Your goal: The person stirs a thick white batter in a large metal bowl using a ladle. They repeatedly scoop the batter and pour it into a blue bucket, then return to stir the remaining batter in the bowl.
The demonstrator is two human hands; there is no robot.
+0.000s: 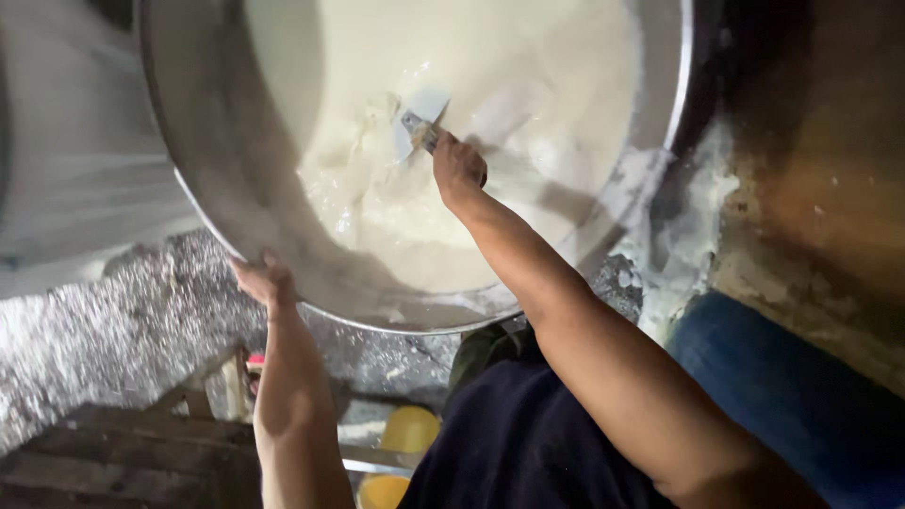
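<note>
Head view. A rough grey floor, dusted white and speckled, fills the lower left; dark wooden slats lie along the bottom left edge, and a blue surface occupies the lower right beside a stained brownish wall. Two yellow containers stand on the floor below the person's dark clothing; their contents cannot be made out.

A large round metal basin takes up the upper centre, tilted so that its interior faces the camera. It holds a thick, creamy white batter, pooled toward the lower wall, with smears spread across the bare metal above it. White splashes also mark the ground just right of the basin's rim.

The left hand grips the basin's lower rim, its fingers curled closed over the metal edge. The right hand reaches inside the basin, its fingers wrapped shut around the handle of a flat-bladed scraper. The scraper's pale blade rests against the inner wall at the upper edge of the batter, near the basin's centre.
</note>
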